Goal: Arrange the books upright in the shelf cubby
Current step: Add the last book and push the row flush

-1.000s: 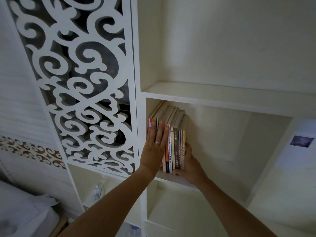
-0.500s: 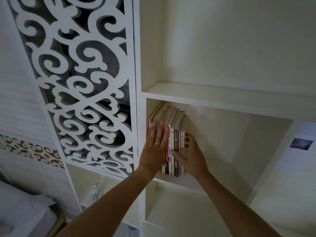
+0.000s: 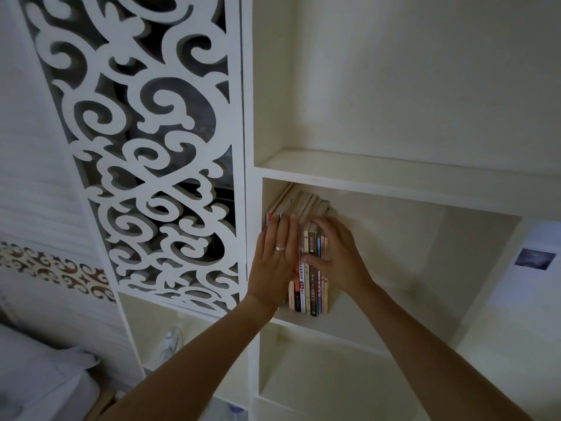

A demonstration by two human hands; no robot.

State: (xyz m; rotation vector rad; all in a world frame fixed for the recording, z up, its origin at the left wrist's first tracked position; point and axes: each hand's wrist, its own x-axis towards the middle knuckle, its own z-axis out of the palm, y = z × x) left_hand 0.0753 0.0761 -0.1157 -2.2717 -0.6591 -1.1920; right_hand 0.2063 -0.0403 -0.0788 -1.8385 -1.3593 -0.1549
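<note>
Head view, entry as recorded. Item one: row of slim paperback books with cream, orange, brown and blue spines [image 3: 309, 287], standing upright at the far left of the cream-white shelf cubby [image 3: 394, 302], the leftmost against the cubby's side wall. Left hand [image 3: 277, 262], plain ring on one finger, lay flat with straight fingers pressed on the spines of the left part of the row, grasping nothing.

Change noted: a second earlier the right hand [image 3: 337, 256] sat low beside the row's right end; by this moment it had risen, thumb across the spines and fingers curled over the top of the right-end books, clasping that end. Judged meaning: the row had been squared and pressed together toward the left wall; arranging looked nearly complete, with only release and a check for leaning left.

Surroundings: white fretwork scroll panel [image 3: 145, 153] just left of the cubby; bare cubby above [image 3: 394, 86] and another below [image 3: 318, 375]; small dark photo print on pale paper [image 3: 535, 259] well to the right; white bedding [image 3: 39, 378] at lower left.

Obstruction: none within the cubby. The wide open span right of the row offered no support, so end books might tip rightward.
</note>
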